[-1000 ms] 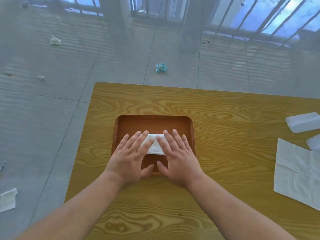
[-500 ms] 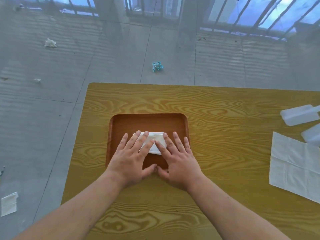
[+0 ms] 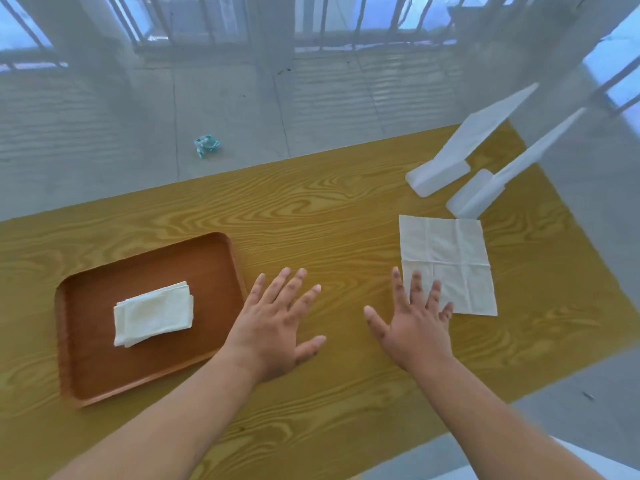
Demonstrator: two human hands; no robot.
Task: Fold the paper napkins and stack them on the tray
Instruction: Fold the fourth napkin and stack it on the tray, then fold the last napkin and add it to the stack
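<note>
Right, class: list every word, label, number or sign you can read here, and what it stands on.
None can be read.
The folded napkins, tray, flat napkin and table show no print.
The crumpled teal scrap is too small to tell.

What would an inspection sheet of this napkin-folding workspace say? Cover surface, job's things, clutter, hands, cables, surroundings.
Surface: wood-grain table.
Job's things: folded napkins stacked in the brown tray; unfolded napkin flat on the table, right of it.
Clutter: two white plastic pieces at the table's far right; teal scrap on the floor.
Hands: left hand open, beside the tray; right hand open, fingers over the unfolded napkin's near edge.
Cables: nothing seen.
Surroundings: grey floor, barred windows.
</note>
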